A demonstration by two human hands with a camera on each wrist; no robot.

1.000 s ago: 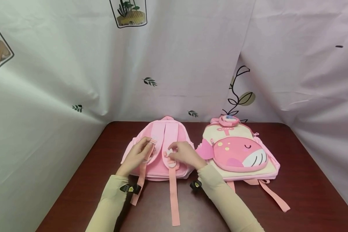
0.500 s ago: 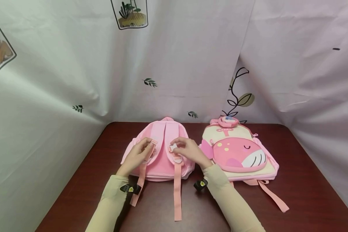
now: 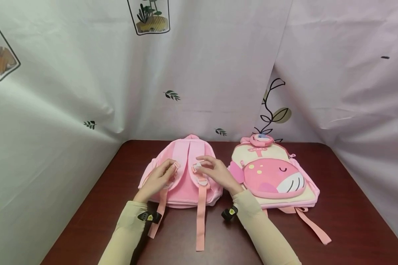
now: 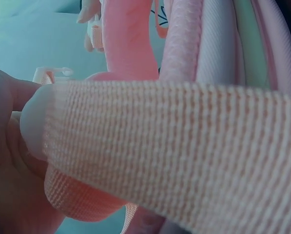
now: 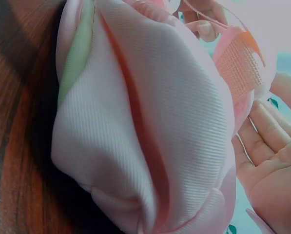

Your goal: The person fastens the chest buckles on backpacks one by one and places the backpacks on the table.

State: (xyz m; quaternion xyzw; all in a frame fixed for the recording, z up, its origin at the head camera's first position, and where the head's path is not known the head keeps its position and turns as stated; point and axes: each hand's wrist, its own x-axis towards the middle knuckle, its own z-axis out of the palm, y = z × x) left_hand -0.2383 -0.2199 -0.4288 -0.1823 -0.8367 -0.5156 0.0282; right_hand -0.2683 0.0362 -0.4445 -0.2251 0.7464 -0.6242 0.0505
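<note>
A pink backpack lies with its shoulder straps facing up. Between thumb and fingers, my left hand pinches a small pale buckle piece on the left shoulder strap. Close up in the left wrist view, peach webbing crosses the picture, and white prongs show past the fingers. My right hand pinches a white buckle piece at the right shoulder strap, its fingers bent around it. The two pieces are apart. Loose peach strap ends hang toward the front of the table.
To the right lies a second backpack, cream and pink, with a whale pocket and a small round pouch on top. One of its straps trails forward. A patterned cloth hangs behind the dark wooden table.
My right hand has moved slightly right and up with its buckle piece, shifting the right strap. My left hand has stayed nearly in place, its buckle piece slightly turned.
</note>
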